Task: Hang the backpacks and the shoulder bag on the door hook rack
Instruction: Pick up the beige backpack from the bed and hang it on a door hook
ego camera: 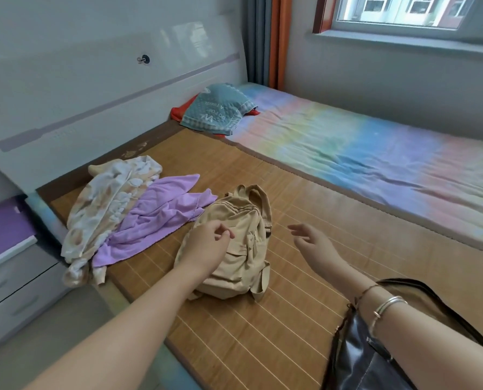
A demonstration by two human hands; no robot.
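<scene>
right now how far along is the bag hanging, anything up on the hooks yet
Nothing looks hung: no door hook rack is in view. The beige backpack lies flat on the bamboo mat, and a black bag sits at the bed's near edge under the right arm. In hand: nothing, though the left hand hovers over the backpack and the right hand reaches beside it, both open. All the hanging is left.

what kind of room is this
Most likely a bedroom: a bed with a rainbow sheet and a bamboo mat, a white headboard, a pillow, and a curtained window beyond the bed.
</scene>
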